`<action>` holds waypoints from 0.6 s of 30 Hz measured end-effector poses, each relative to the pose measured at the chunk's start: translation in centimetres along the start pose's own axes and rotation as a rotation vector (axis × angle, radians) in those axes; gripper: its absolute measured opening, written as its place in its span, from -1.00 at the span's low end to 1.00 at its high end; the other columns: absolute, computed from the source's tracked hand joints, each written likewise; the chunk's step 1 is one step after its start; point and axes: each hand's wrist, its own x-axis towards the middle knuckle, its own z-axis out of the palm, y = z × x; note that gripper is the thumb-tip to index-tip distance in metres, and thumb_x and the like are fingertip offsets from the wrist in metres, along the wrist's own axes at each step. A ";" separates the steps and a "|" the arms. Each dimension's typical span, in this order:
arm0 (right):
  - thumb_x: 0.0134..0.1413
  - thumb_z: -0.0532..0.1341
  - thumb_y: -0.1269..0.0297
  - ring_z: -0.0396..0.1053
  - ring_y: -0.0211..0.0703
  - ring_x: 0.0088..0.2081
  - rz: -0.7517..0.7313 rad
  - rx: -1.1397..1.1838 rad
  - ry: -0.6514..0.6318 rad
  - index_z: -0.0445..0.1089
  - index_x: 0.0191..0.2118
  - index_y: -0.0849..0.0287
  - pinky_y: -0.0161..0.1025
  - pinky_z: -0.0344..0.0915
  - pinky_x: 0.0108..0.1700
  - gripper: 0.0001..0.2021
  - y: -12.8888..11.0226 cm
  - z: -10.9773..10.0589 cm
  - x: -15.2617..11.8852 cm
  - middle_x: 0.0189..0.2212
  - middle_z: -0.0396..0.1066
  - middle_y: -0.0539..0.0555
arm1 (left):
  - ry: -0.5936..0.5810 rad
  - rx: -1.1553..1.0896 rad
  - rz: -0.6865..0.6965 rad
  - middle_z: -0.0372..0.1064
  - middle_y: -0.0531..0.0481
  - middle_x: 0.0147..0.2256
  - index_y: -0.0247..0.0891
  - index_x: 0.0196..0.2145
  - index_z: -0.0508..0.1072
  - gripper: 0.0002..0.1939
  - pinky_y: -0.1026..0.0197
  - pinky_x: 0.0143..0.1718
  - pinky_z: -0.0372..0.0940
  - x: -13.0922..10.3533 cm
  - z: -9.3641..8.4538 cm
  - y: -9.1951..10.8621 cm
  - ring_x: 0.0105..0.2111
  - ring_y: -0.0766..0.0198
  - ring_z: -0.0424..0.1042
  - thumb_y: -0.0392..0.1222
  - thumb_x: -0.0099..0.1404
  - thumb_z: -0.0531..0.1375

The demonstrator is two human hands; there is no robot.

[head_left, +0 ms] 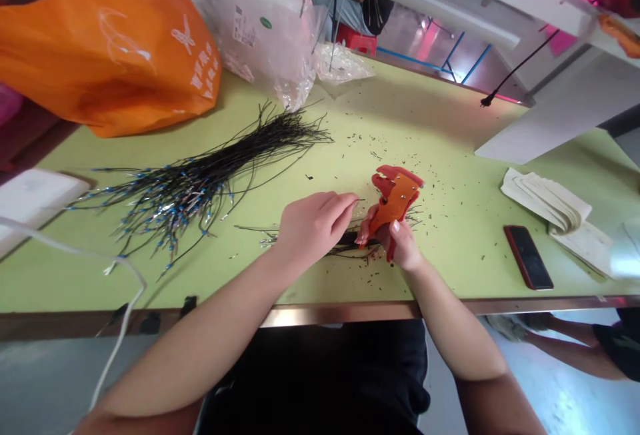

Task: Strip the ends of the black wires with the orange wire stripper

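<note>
My right hand is closed round the handles of an orange and red wire stripper, whose jaws point up and left. Just left of the tool, my left hand pinches a thin black wire; its short tip sticks out past the fingertips toward the jaws, apart from them. Below both hands lies a smaller bundle of black wires, partly covered by them. To the left rests a large bundle of black wires, many with blue and metal ends.
An orange bag and a clear plastic bag stand at the back left. Small black scraps litter the yellow-green table. On the right are a phone and papers. A white cable hangs over the left edge.
</note>
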 end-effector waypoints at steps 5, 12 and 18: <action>0.25 0.17 -0.32 0.49 0.03 -0.29 -0.003 -0.085 -0.067 0.43 -0.09 0.06 -0.01 0.51 -0.23 -0.49 0.4 0.4 0.2 -0.33 0.48 0.13 | -0.019 0.033 0.009 0.45 0.11 -0.53 -0.25 -0.16 0.58 -0.85 0.27 -0.50 0.14 -0.1 0.1 0.4 -0.53 0.35 0.39 -0.29 0.49 0.18; 0.22 0.14 -0.38 0.53 0.06 -0.22 0.033 -0.104 -0.060 0.42 -0.20 0.08 0.03 0.55 -0.16 -0.45 0.9 0.4 0.5 -0.36 0.49 0.12 | 0.004 0.067 0.000 0.46 0.11 -0.53 -0.22 -0.17 0.59 -0.85 0.25 -0.48 0.15 -0.1 0.2 0.7 -0.54 0.34 0.40 -0.26 0.50 0.19; 0.18 0.16 -0.40 0.52 0.05 -0.27 0.066 -0.098 -0.052 0.43 -0.18 0.08 0.01 0.55 -0.22 -0.43 1.1 0.2 0.5 -0.39 0.47 0.11 | 0.041 0.042 0.013 0.53 0.11 -0.48 -0.25 -0.20 0.55 -0.90 0.25 -0.47 0.22 -0.1 0.3 0.9 -0.51 0.33 0.46 -0.32 0.47 0.21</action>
